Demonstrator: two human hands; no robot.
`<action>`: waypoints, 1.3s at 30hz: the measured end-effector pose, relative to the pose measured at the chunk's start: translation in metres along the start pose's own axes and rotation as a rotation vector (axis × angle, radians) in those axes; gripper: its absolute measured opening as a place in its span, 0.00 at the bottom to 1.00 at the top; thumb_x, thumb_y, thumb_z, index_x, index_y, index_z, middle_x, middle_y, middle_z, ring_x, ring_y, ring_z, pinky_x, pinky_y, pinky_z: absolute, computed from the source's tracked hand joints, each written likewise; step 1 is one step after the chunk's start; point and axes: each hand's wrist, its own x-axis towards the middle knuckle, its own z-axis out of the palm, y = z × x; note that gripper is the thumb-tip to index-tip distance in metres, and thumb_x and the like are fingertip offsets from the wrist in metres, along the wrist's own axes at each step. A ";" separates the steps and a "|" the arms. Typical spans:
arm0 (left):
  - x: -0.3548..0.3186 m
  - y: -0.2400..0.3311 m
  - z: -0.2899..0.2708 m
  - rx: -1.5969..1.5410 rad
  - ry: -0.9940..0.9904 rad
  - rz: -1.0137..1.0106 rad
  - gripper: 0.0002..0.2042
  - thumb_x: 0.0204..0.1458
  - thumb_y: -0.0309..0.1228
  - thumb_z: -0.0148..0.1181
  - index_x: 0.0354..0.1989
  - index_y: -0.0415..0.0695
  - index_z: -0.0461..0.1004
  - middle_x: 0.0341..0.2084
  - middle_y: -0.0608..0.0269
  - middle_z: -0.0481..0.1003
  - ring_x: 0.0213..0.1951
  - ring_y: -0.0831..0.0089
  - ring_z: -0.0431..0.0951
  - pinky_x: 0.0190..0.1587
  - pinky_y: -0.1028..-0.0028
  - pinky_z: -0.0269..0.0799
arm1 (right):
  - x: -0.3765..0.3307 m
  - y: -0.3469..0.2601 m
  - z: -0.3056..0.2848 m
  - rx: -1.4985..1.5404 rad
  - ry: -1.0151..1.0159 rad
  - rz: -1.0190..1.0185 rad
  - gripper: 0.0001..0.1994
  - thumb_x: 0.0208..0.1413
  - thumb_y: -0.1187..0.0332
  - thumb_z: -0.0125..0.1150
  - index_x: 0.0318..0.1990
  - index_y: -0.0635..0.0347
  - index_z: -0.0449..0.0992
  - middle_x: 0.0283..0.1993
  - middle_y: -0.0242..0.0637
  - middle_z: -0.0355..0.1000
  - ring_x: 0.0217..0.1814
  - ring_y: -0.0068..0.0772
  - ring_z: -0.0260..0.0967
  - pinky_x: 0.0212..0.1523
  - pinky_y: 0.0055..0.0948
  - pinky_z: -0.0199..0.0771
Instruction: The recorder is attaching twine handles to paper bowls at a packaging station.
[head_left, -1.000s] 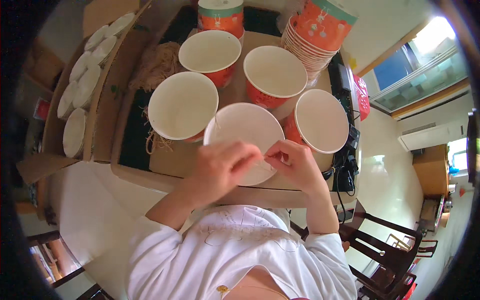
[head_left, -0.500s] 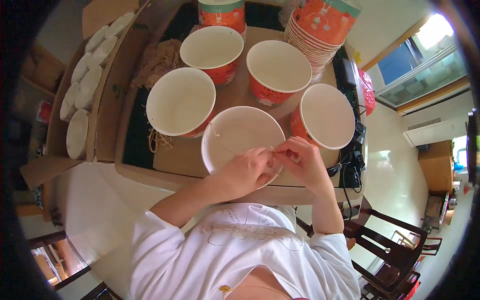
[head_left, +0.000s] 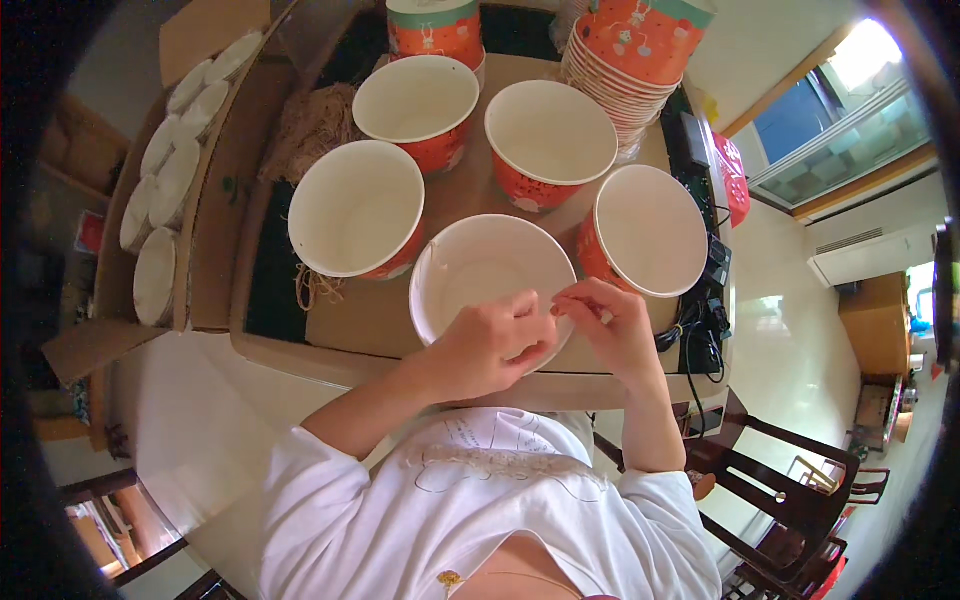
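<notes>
While both hands [head_left: 545,330] meet over white bowl [head_left: 480,270] — fingers seemingly pinching its rim

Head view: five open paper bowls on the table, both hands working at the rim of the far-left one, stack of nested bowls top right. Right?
Not quite: in the head view both hands work at the near rim of the middle bowl, closest to the person. Five open bowls and the stack are right.

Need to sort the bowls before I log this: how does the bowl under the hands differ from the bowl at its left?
The near bowl shows no orange outside from this view; the left bowl shows an orange wall at its lower right edge. The near bowl has the left hand and right hand at its near rim; nothing touches the left bowl. The near bowl looks shallower, the left bowl deeper. Both are round, white inside and empty.
</notes>
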 end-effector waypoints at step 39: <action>0.014 -0.026 0.002 -0.888 -0.077 -0.714 0.08 0.53 0.33 0.60 0.34 0.41 0.76 0.21 0.73 0.71 0.21 0.87 0.65 0.20 0.85 0.58 | -0.031 0.029 0.057 -0.207 0.579 -0.402 0.15 0.42 0.83 0.64 0.40 0.60 0.80 0.42 0.41 0.72 0.40 0.35 0.69 0.37 0.27 0.72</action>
